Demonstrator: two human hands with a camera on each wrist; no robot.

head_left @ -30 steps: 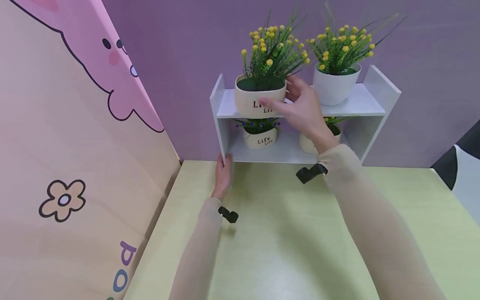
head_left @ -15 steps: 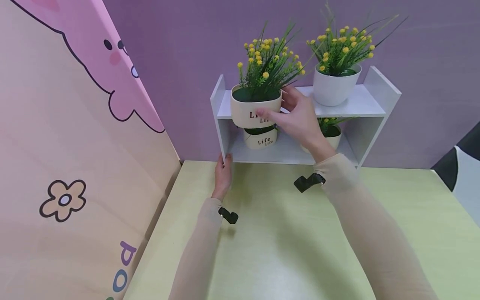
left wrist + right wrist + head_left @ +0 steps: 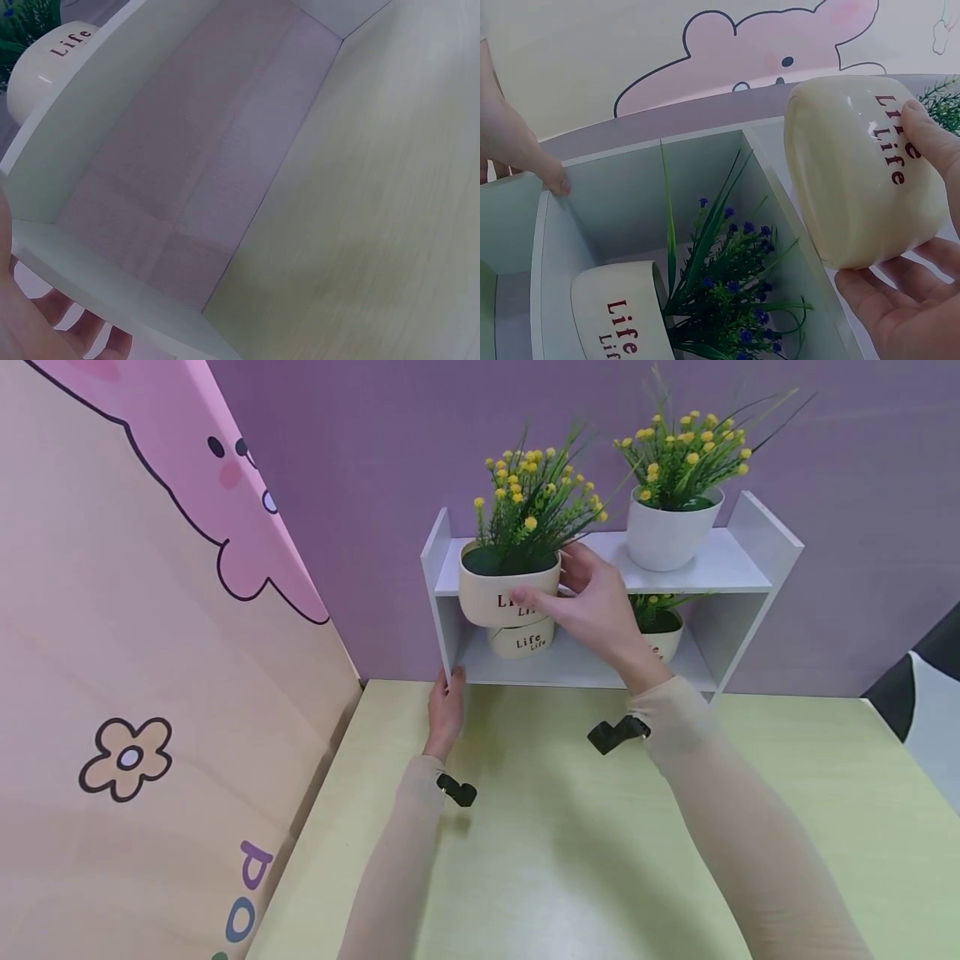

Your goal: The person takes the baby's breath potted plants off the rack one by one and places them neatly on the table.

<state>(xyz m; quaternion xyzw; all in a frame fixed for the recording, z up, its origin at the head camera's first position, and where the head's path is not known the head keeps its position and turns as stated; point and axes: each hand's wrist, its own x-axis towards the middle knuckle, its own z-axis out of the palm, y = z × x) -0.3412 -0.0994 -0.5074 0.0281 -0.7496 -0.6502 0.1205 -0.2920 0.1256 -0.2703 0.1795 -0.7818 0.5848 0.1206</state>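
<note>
My right hand (image 3: 600, 610) holds a cream oval "Life" flowerpot (image 3: 487, 597) with yellow artificial flowers, thumb on the printed front and fingers round its right end. The pot is off the upper board, in front of its left part. In the right wrist view its bare underside (image 3: 810, 172) shows, tilted by the camera. My left hand (image 3: 446, 714) grips the left side panel of a white two-tier shelf (image 3: 570, 671) low down; in the left wrist view its fingers (image 3: 86, 330) wrap behind the panel. A second "Life" pot (image 3: 622, 315) with blue flowers stands on the lower board, below the held pot.
A white round pot (image 3: 667, 539) with yellow flowers stands at the upper board's right. Below it is another cream pot (image 3: 667, 642), partly hidden by my right arm. The shelf stands on a pale table (image 3: 525, 827) against a purple wall (image 3: 337, 485); a decorated panel (image 3: 187, 677) rises at left.
My right hand has brought the pot down and slightly left, off the upper board, so it now hides the blue flowers behind it in the head view. The left hand stays on the shelf.
</note>
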